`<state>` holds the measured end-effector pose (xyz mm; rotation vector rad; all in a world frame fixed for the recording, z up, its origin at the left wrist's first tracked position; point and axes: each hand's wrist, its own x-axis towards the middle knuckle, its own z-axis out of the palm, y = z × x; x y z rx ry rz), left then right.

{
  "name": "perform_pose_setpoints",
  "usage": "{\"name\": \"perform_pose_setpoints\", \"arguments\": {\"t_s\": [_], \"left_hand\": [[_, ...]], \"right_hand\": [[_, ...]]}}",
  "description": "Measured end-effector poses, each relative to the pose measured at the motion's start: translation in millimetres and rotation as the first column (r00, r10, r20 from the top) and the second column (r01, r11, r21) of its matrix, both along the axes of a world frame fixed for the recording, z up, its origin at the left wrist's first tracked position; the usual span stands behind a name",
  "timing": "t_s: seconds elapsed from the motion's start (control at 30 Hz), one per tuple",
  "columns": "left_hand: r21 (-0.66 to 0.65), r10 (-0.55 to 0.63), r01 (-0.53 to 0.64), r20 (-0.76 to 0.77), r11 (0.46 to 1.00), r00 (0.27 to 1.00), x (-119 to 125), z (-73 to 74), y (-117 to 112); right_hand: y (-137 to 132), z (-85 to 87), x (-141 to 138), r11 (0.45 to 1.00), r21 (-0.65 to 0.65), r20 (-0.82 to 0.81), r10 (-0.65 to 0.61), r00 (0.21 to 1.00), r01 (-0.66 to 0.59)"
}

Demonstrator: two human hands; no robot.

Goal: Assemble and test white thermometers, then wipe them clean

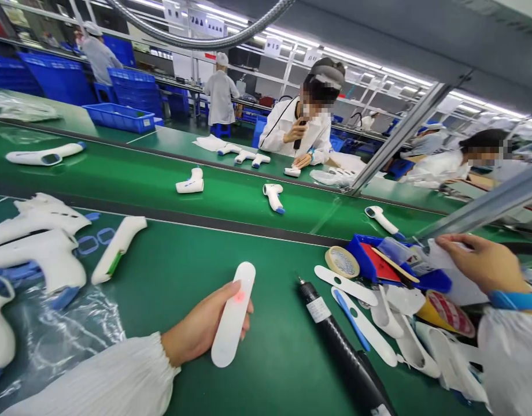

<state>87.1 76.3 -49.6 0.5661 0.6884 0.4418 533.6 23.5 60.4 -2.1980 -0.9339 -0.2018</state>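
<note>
My left hand (205, 320) is closed on a long white plastic panel (231, 326) with rounded ends, thumb on top and fingers behind. A red glow shows on the panel near the thumb. Far to the right, my right hand (487, 260) pinches a thin, whitish, see-through sheet (459, 283) beside a blue parts bin (361, 257). Between the hands lies a black electric screwdriver (342, 341), its tip pointing away from me. White oblong covers (365, 326) and white shell pieces (416, 349) lie in a heap below the bin.
White thermometer guns (44, 254) and a clear plastic bag (92, 323) lie at left. Tape rolls (342, 262) sit by the bin. More thermometer guns (273, 197) lie on the green conveyor (231, 202). A co-worker (309, 124) sits across; a metal post (400, 136) slants at right.
</note>
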Motion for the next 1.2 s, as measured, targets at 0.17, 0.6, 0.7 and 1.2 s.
{"name": "perform_pose_setpoints", "arguments": {"t_s": [0.17,0.6,0.7,1.2], "left_hand": [[0.033,-0.051,0.050,0.049,0.998,0.997,-2,5.5,-2],[0.156,-0.314,0.281,0.254,0.947,0.915,-9,17.1,-29],[0.158,-0.294,0.268,0.175,0.950,0.940,-7,16.1,-30],[0.097,-0.262,0.248,0.174,0.964,0.949,-9,15.1,-30]], "right_hand": [[-11,2.9,-118,0.960,0.004,-0.238,0.274,0.932,-0.281],[80,-105.3,-294,0.638,0.130,-0.220,0.765,0.605,-0.759],[78,-116.0,-302,0.660,0.193,-0.218,0.751,0.624,-0.727],[66,-130.6,-303,0.695,0.365,-0.283,0.716,0.638,-0.619]]}}
